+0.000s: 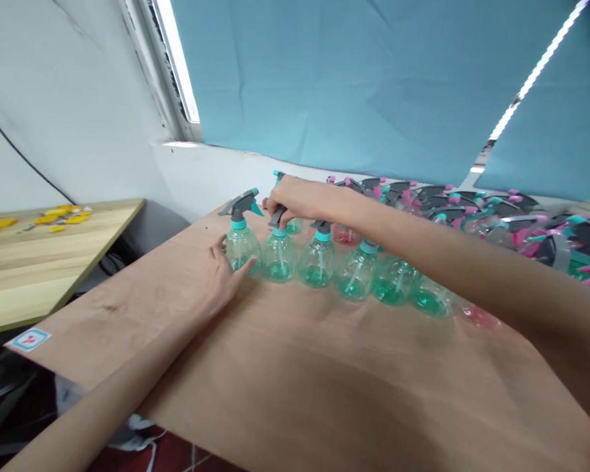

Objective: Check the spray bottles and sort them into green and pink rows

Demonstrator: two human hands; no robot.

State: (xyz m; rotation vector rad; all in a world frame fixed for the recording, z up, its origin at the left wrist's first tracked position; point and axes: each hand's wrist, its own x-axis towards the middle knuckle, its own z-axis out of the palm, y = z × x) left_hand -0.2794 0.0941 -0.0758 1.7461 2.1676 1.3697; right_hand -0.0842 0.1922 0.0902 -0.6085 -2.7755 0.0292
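A row of clear, round spray bottles with green bottoms stands upright on the wooden table (295, 367). My left hand (223, 272) curves around the lower body of the leftmost spray bottle (242, 244), thumb in front and fingers at its left side. This bottle has a teal collar and a grey trigger head with a teal lever. Over the second spray bottle (279, 257), my right hand (295, 198) has its fingers closed around the grey spray head. My right forearm hides parts of the bottles behind and to the right.
Many more grey, pink and teal spray heads (452, 213) crowd the back right. Along the back hangs a blue curtain (334, 85). To the left stands a side table (44, 262) with yellow pieces (61, 216). A printed marker (29, 339) lies at the left corner.
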